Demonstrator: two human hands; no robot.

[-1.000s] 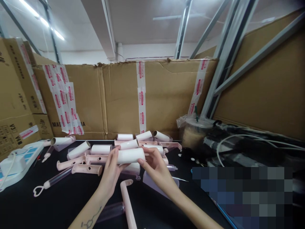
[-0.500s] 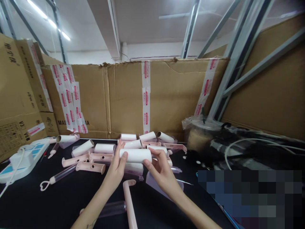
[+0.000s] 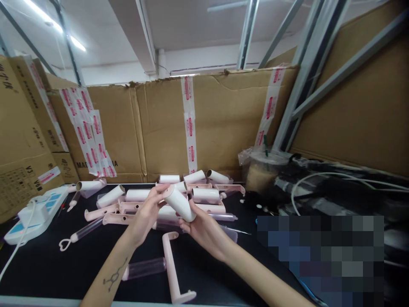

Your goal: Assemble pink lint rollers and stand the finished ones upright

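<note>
A white roll [image 3: 180, 204] is held tilted above the table, its upper left end pinkish and its lower right end nearer to me. The fingers of my left hand [image 3: 147, 213] pinch that upper end. My right hand [image 3: 206, 230] wraps the lower end, thumb along its side. Behind the hands lie several white rolls, some with brown cardboard cores, such as one roll [image 3: 205, 195] just right of the held one. Pink plastic handles, like this bent handle [image 3: 171, 266], lie about. Beside that handle is a clear tube [image 3: 145, 269] with a pink end.
A clear tube with a heart-shaped loop [image 3: 87, 229] lies on the black table [image 3: 76, 273]. At the left stands a power strip [image 3: 35, 217] with a white plug. A drink cup [image 3: 260, 172] and black plastic are at right. Cardboard [image 3: 162, 128] walls the back.
The roll has turned from level to tilted, its left end now raised. My right hand has swung under its lower end. The view has shifted slightly.
</note>
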